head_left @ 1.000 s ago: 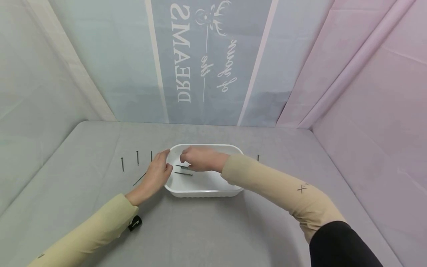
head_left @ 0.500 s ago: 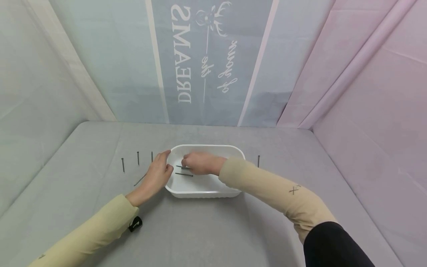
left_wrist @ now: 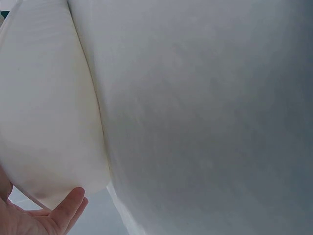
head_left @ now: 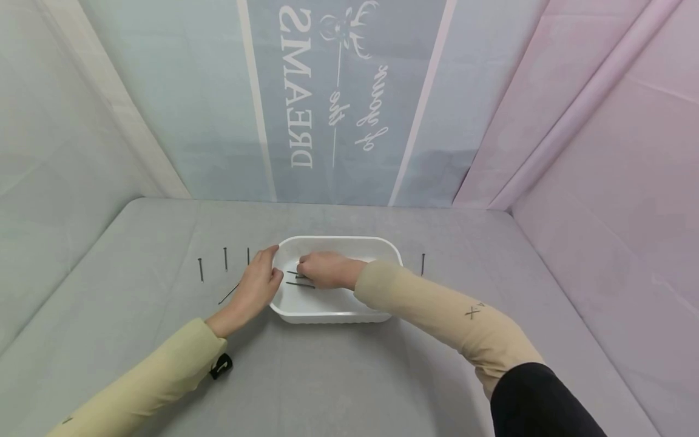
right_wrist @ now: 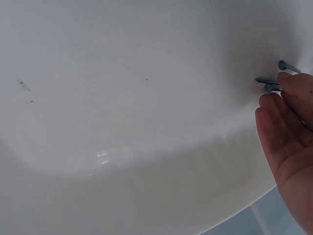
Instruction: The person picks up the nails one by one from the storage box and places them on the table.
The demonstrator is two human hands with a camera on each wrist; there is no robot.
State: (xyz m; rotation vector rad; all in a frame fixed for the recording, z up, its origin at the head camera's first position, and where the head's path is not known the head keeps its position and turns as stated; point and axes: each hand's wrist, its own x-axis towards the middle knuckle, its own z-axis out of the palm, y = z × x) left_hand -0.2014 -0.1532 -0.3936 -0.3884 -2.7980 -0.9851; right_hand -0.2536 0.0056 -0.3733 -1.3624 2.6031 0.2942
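Note:
A white plastic tray stands in the middle of the table. My left hand holds its left end, with the thumb at the rim and the index finger at the far corner. Inside the tray my right hand pinches a dark nail between thumb and fingertips, low over the bottom. A second nail lies close by with its round head showing. Another nail lies lengthwise on the tray bottom, nearer to me. The right hand's fingers partly hide the nails.
Several more nails lie on the grey table: an upright-lying nail and a slanted nail left of the tray, and a single nail to its right. A printed cloth hangs behind the table.
My right hand has lowered slightly in the tray, its fingers closing in on the nails, and its forearm has shifted left. The left hand stays at the tray's left end.

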